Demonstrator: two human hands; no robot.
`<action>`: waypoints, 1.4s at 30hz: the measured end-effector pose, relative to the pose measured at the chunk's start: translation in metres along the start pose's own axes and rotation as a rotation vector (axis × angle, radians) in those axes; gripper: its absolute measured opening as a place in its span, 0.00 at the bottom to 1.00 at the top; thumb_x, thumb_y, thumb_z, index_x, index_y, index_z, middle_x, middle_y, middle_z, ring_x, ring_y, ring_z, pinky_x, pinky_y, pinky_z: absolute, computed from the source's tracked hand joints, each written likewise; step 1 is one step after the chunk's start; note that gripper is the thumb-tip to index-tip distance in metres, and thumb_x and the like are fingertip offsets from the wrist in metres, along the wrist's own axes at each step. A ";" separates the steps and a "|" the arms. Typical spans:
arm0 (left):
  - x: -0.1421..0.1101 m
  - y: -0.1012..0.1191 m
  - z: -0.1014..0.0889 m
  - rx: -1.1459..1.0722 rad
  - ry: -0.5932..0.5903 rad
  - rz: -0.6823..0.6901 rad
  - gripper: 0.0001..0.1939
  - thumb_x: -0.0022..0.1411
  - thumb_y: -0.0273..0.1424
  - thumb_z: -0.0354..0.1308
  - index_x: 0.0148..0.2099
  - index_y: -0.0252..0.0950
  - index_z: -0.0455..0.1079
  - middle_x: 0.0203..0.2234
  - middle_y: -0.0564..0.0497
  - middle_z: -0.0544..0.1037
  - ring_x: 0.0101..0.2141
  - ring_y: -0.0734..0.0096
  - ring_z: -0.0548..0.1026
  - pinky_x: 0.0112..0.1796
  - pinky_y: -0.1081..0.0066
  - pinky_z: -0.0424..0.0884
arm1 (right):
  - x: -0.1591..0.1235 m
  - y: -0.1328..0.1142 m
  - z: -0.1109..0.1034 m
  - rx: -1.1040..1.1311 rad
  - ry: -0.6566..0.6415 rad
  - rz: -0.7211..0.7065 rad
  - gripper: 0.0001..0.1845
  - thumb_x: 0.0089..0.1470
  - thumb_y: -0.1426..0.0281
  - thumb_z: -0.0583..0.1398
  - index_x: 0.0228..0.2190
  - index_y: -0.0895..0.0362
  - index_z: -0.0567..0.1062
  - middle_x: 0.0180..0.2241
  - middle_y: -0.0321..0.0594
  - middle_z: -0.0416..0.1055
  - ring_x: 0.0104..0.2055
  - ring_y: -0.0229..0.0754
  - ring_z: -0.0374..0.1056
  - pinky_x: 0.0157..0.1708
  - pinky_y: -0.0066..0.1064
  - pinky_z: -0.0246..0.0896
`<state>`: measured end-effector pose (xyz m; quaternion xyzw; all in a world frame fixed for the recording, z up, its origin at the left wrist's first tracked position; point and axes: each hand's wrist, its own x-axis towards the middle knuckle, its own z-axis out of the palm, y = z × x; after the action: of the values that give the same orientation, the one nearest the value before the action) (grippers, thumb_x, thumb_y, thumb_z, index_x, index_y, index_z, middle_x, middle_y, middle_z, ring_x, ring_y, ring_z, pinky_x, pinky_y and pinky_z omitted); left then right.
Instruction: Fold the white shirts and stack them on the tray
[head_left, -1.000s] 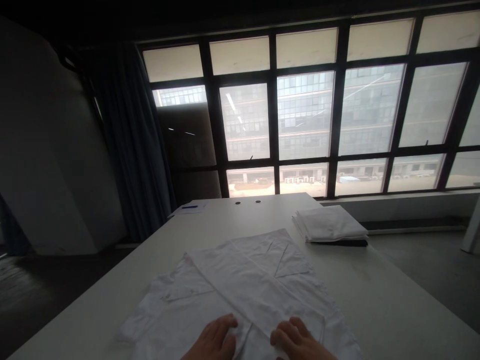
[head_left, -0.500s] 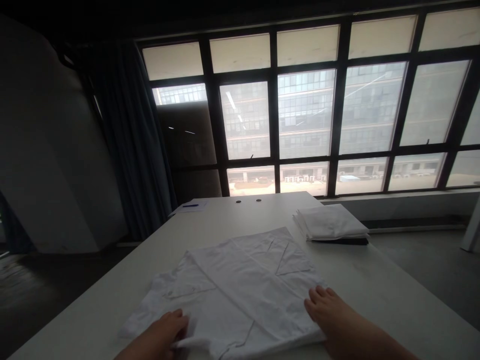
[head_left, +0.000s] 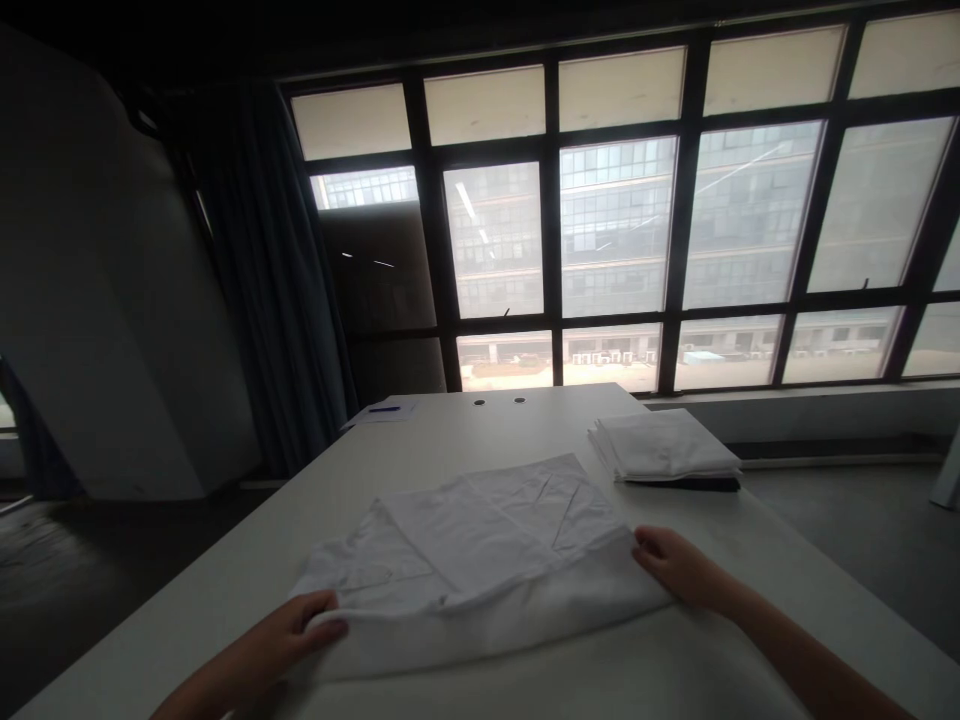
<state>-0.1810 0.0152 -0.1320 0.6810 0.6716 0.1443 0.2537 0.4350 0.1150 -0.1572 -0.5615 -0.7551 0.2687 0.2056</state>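
A white shirt (head_left: 480, 530) lies partly folded on the table in front of me, its near edge lifted and turned up. At the near left corner, my left hand (head_left: 292, 635) pinches the raised edge between thumb and fingers. My right hand (head_left: 679, 565) grips the same edge at the right corner, its fingers closed on the cloth. Between both hands the raised band of fabric sags slightly. A pocket or flap with seams shows on the shirt's far right part.
The white table (head_left: 450, 440) runs away toward the windows. A stack of folded white garments (head_left: 667, 443) with something black beneath sits at its right edge. At the far left lie a paper (head_left: 360, 418) and a blue pen (head_left: 385, 408). A dark curtain (head_left: 277, 280) hangs behind.
Both hands have closed on the shirt's near edge and lifted it away from me, folding it over. My right hand has moved up and outward, my left hand to the left.
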 end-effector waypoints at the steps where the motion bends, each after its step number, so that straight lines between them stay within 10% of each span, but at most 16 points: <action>1: 0.004 -0.006 0.003 -0.004 0.001 0.017 0.27 0.60 0.59 0.50 0.35 0.38 0.68 0.33 0.53 0.74 0.37 0.63 0.71 0.38 0.72 0.66 | 0.001 0.001 0.007 -0.045 0.054 0.032 0.14 0.59 0.62 0.53 0.33 0.59 0.73 0.31 0.40 0.74 0.33 0.40 0.68 0.32 0.27 0.55; 11: 0.026 -0.025 0.025 0.158 0.090 -0.016 0.24 0.67 0.53 0.42 0.35 0.39 0.66 0.32 0.51 0.76 0.35 0.61 0.74 0.37 0.69 0.64 | -0.002 0.003 0.042 -0.481 0.228 0.191 0.17 0.69 0.62 0.45 0.42 0.55 0.71 0.34 0.46 0.77 0.38 0.47 0.75 0.32 0.30 0.55; 24: 0.002 -0.034 0.000 0.233 0.013 -0.200 0.19 0.55 0.49 0.53 0.31 0.38 0.69 0.29 0.51 0.77 0.35 0.56 0.75 0.33 0.67 0.63 | -0.001 0.011 0.042 -0.474 0.258 0.171 0.17 0.70 0.63 0.43 0.44 0.55 0.69 0.34 0.45 0.77 0.38 0.46 0.76 0.31 0.29 0.56; 30: 0.010 0.028 0.020 0.646 0.343 -0.108 0.16 0.64 0.37 0.50 0.48 0.39 0.73 0.44 0.44 0.78 0.44 0.53 0.75 0.41 0.61 0.66 | 0.001 0.000 0.042 -0.555 0.235 0.193 0.17 0.68 0.61 0.46 0.37 0.54 0.70 0.33 0.44 0.77 0.36 0.48 0.75 0.31 0.31 0.55; 35: 0.035 0.102 0.082 0.391 0.389 0.230 0.19 0.71 0.42 0.44 0.52 0.42 0.72 0.48 0.45 0.76 0.49 0.59 0.73 0.50 0.62 0.65 | -0.002 -0.001 0.043 -0.542 0.252 0.208 0.19 0.69 0.61 0.45 0.37 0.55 0.71 0.34 0.44 0.77 0.37 0.47 0.75 0.32 0.30 0.57; 42: 0.048 0.109 0.106 0.231 0.325 0.205 0.20 0.72 0.45 0.43 0.37 0.39 0.69 0.36 0.46 0.76 0.38 0.61 0.74 0.42 0.66 0.65 | -0.002 -0.002 0.041 -0.546 0.225 0.212 0.18 0.69 0.62 0.45 0.39 0.56 0.71 0.35 0.46 0.77 0.38 0.47 0.76 0.32 0.31 0.58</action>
<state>-0.0298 0.0495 -0.1686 0.7381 0.6430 0.1991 0.0466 0.4095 0.1053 -0.1878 -0.6978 -0.7091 0.0121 0.1003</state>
